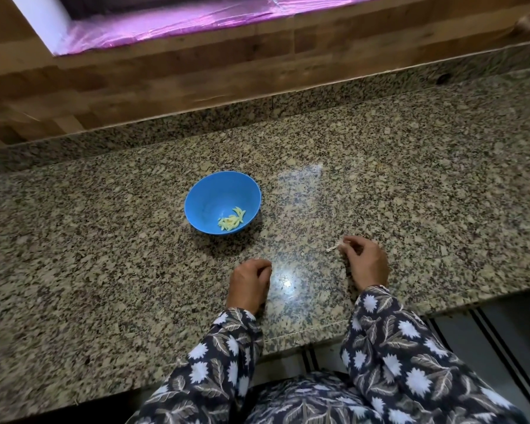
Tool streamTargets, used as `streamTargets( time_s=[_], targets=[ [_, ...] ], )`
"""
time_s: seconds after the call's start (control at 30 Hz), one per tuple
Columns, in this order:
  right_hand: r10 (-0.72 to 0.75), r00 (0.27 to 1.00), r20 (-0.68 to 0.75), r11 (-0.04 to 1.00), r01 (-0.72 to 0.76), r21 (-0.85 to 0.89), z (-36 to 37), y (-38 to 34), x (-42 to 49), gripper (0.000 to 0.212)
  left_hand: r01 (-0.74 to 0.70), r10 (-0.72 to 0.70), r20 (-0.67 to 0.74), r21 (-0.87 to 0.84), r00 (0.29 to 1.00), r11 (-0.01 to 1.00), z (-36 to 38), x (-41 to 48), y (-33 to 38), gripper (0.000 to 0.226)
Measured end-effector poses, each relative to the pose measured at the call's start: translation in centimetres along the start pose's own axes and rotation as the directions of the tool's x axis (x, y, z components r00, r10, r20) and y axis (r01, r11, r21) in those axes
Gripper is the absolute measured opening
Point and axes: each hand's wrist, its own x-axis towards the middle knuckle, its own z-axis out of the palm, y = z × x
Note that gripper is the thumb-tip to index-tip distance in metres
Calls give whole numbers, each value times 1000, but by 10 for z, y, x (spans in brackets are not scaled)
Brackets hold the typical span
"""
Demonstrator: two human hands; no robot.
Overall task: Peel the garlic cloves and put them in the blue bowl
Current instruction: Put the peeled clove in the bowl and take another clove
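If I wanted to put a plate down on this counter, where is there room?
Almost anywhere. The granite counter is bare left of the blue bowl, right of it out to the edge, and behind it to the wooden wall. It is crowded only in front, where the left hand and right hand, pinching a small pale scrap, rest.

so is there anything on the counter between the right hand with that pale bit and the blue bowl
Nothing visible. The right hand pinches a small pale piece, garlic or skin, I can't tell. Between it and the blue bowl lies only bare granite counter. The left hand sits nearer the person, off that line.
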Motion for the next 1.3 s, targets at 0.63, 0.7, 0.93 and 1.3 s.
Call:
streamTargets(
  time_s=[0.63, 0.7, 0.93, 1.3],
  targets=[
    [-481, 761, 435, 799, 585, -139, 57, -16, -72, 47, -22, -9, 79, 389, 997, 921, -9, 8, 10, 20],
    [-477, 764, 434, 810, 574, -121, 56, -16, -72, 47, -92, 72, 66, 392, 995, 915, -8, 8, 7, 19],
    [-485, 773, 410, 824, 560, -82, 55, -16, -73, 46, -317, 279, 151, 482, 948, 817, 1, -10, 1, 14],
    [-384, 821, 423, 914, 274, 299, 48, -47, -57, 20, 167, -119, 172, -293, 978, 942, -30, 2, 5, 7]
  ],
)
